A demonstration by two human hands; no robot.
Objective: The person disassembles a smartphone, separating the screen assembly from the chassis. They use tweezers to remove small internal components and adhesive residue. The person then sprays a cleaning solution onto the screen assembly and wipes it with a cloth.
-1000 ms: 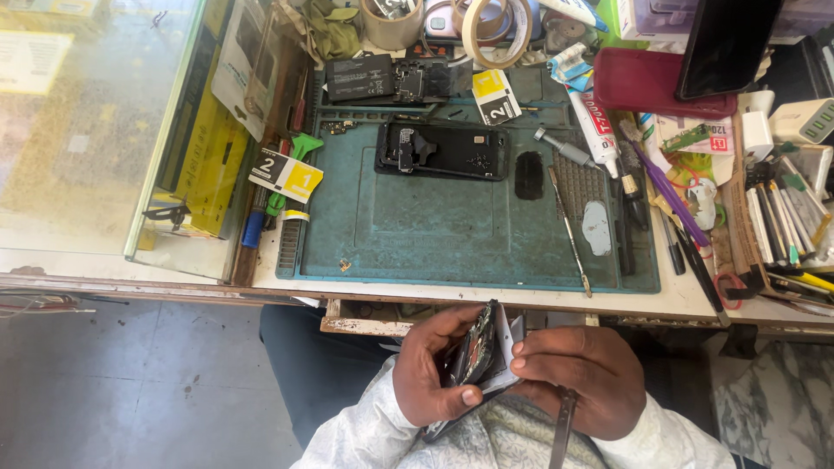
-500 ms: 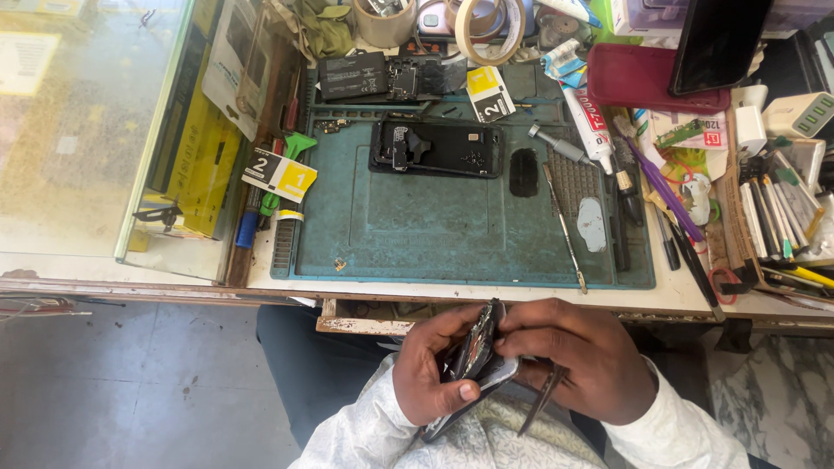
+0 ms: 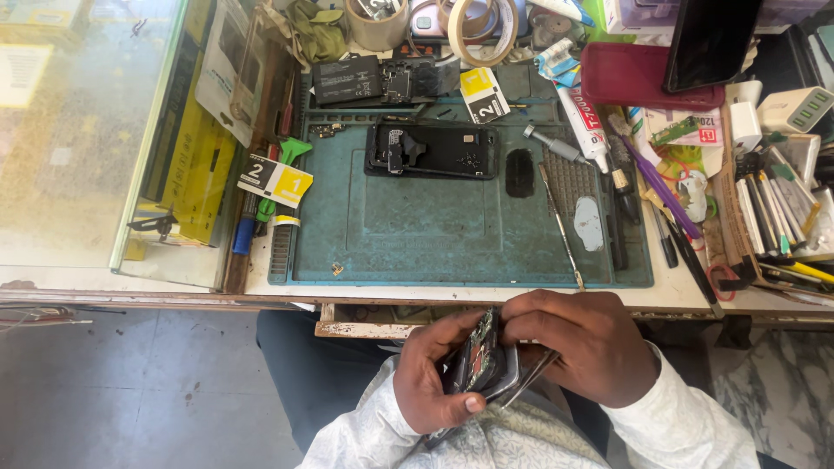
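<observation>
My left hand [image 3: 432, 373] grips an opened phone body [image 3: 480, 360], held on edge over my lap, just below the bench's front edge. My right hand [image 3: 584, 343] presses on the phone's right side and holds a thin metal tool [image 3: 526, 379] that angles down from under its fingers. On the teal work mat [image 3: 417, 230] lies a second dark phone frame [image 3: 432, 149] with its insides showing, and a black oval part [image 3: 519, 172] to its right.
A metal pry tool [image 3: 560, 227], a glue tube [image 3: 580, 117], brushes and pens [image 3: 651, 187] line the mat's right side. Tape rolls [image 3: 476, 26] and a maroon case [image 3: 632, 76] sit at the back. Yellow and black cards [image 3: 275, 181] lie left, by a glass counter [image 3: 69, 130].
My hands have drawn closer together around the phone. The metal tool swung from hanging straight down to slanting under my right fingers beside the phone.
</observation>
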